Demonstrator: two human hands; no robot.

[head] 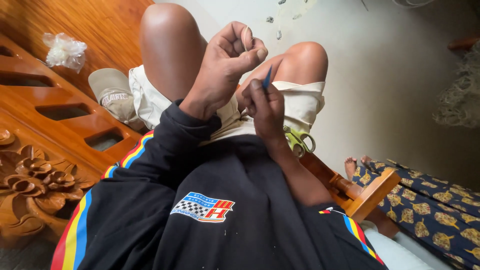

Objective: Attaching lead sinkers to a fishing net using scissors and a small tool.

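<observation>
left hand (225, 65) pinched shut on thin pale cord (245, 37), raised over knees. right hand (265, 107) just below, clamped on blue tool (268, 77), tip pointing up twd cord; right nearer.

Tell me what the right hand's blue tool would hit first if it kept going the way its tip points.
The right hand holds a thin blue tool pointing up toward the left hand. Going straight on, it would probably meet the left hand's fingertips, which pinch a pale thread; depth is unclear.
</observation>
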